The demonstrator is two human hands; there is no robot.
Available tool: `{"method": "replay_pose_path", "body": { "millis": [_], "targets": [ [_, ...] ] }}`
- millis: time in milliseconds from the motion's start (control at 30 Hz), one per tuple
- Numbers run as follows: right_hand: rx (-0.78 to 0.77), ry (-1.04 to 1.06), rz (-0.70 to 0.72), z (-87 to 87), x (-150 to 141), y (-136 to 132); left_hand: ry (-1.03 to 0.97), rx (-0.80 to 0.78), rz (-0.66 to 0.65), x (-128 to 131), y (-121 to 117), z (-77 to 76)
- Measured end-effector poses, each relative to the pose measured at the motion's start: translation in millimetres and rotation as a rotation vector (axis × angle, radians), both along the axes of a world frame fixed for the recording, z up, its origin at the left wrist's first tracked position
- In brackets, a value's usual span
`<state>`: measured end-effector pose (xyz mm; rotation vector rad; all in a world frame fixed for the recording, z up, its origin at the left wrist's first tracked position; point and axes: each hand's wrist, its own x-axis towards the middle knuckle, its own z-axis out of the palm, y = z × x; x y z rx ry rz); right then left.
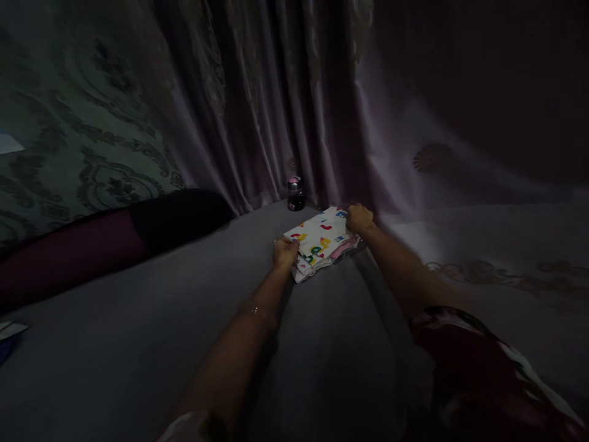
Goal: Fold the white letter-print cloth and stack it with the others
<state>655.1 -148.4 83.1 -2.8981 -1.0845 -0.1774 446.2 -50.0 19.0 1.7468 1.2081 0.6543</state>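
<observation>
A folded white cloth (pixel 326 228) with colourful printed shapes lies on top of a stack of folded cloths (pixel 317 265), some white and one pink. My left hand (pixel 286 252) grips the near left edge of the printed cloth, its fingers closed. On the far right edge, my right hand (pixel 359 218) is closed on the same cloth, knuckles up. Both arms reach forward over the grey surface. The undersides of the fingers are hidden.
Just behind the stack stands a small dark jar with a pink top (pixel 296 193). A long maroon and black bolster (pixel 115 233) lies along the patterned wall at left. Curtains (pixel 276 110) hang behind and to the right. A blue and white item (pixel 10 334) shows at the left edge.
</observation>
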Motion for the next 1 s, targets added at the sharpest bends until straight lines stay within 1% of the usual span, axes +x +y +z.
{"method": "replay_pose_path", "body": {
  "millis": [67,133,167,233,300,367,433,500,600,767,900,1000],
  "targets": [
    [-0.003,-0.042,-0.008,-2.7,-3,-1,0.076,0.211,0.005,-1,-3,2.3],
    [0.028,-0.12,0.036,-4.0,-8,2,0.147,0.407,-0.058,-2,-9,6.3],
    [0.048,-0.149,0.089,-4.4,-11,4,0.182,0.473,-0.11,-3,-13,8.4],
    [0.054,-0.127,0.238,-5.5,-15,10,0.244,0.536,-0.23,-3,-19,11.9],
    [0.005,-0.023,0.364,-7.9,-17,17,0.294,0.54,-0.337,-2,-24,13.3],
    [-0.052,0.069,0.432,-12.5,-15,22,0.342,0.519,-0.413,-2,-28,12.3],
    [-0.073,0.102,0.448,-19.2,-11,23,0.384,0.482,-0.461,-2,-29,9.2],
    [-0.069,0.117,0.433,-27.1,-5,20,0.41,0.452,-0.488,-2,-30,4.7],
    [-0.05,0.142,0.388,-37.6,0,15,0.428,0.462,-0.47,-3,-33,-1.9],
    [0.002,0.149,0.399,-46.5,4,14,0.426,0.534,-0.418,-3,-38,-7.5],
    [0.0,0.157,0.393,-48.8,7,15,0.434,0.548,-0.402,-1,-38,-8.4],
    [-0.03,0.144,0.386,-43.4,5,14,0.434,0.542,-0.408,0,-39,-5.6]
  ]
}}
